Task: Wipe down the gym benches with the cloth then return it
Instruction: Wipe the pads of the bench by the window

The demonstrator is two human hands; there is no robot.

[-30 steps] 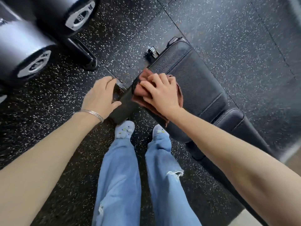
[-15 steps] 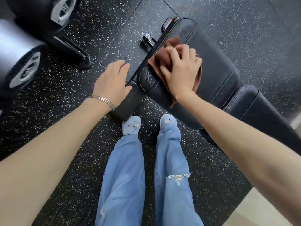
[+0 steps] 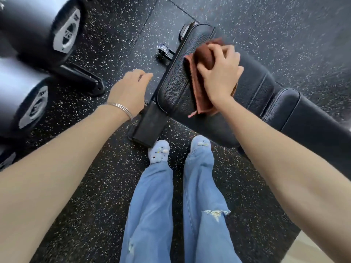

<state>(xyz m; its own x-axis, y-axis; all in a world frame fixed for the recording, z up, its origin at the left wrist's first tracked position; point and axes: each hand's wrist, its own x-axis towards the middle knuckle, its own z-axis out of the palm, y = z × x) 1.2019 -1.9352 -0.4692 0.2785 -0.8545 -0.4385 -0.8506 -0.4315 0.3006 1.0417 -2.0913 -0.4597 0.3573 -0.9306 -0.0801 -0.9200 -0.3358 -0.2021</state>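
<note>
A black padded gym bench [image 3: 176, 82] runs from the upper middle towards the lower right. A brown cloth [image 3: 201, 88] lies on its end pad, bunched at the top and hanging towards me. My right hand [image 3: 220, 74] sits on top of the cloth with fingers curled over the bunched part, gripping it against the pad. My left hand [image 3: 129, 92], with thin bangles at the wrist, hovers left of the bench end, fingers relaxed and holding nothing.
Two large dumbbells [image 3: 47, 29] [image 3: 22, 103] rest on a rack at the left, its black foot [image 3: 85, 80] reaching towards the bench. The bench's base bar [image 3: 150, 122] lies just ahead of my feet [image 3: 158, 151]. Speckled black rubber floor surrounds everything.
My right hand has slid the cloth across the end pad, away from the near left corner towards its far side. My left hand stayed beside the bench end, off the frame.
</note>
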